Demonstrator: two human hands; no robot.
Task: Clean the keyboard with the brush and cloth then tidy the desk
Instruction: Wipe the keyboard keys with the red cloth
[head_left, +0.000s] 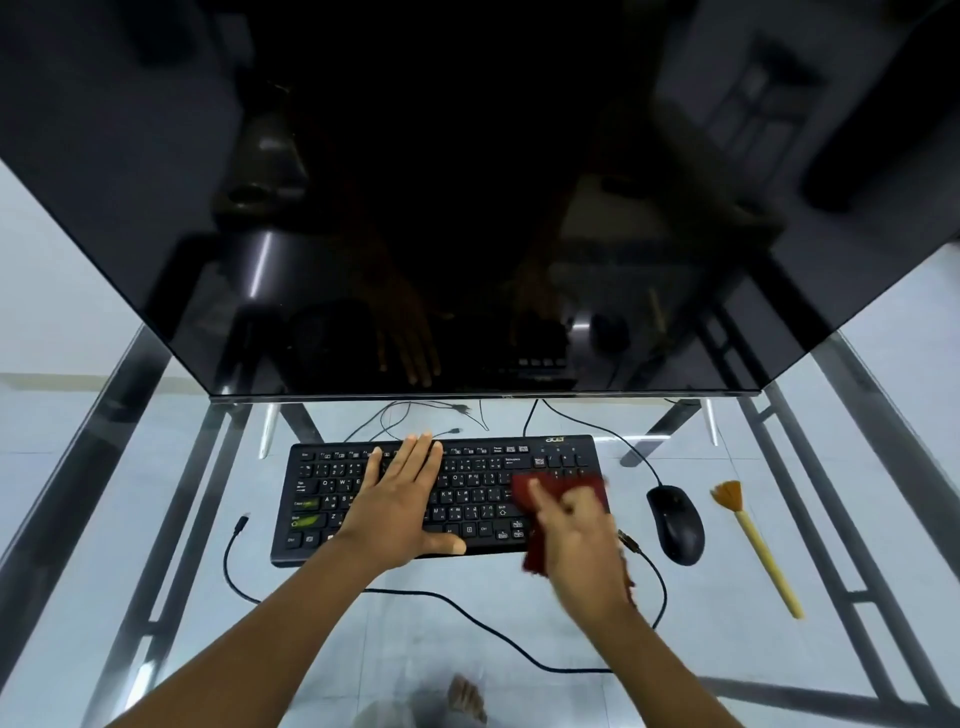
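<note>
My right hand (582, 540) grips the dark red cloth (537, 488), fingers curled into it, over the right end of the keyboard (478, 493). The hand is blurred, so exact finger placement is unclear. The cloth is bunched under the palm, covers the keys just left of the number pad, and hangs past the keyboard's front edge.

My left hand (400, 499) lies flat and open on the keyboard's middle-left keys, fingers straight and pointing toward the monitor (467, 208), thumb out along the front edge. It holds nothing.

The black keyboard lies on the glass desk (727, 649), just in front of the monitor's lower edge. The black mouse (675, 525) lies just right of the keyboard, not touching it. The brush (758, 545) lies further right, flat on the glass (orange bristles toward the monitor, pale handle toward me), untouched.

A black cable (467, 613) loops over the glass in front of the keyboard. The dark screen reflects both hands. A bare foot (467, 699) shows through the glass at the bottom.
</note>
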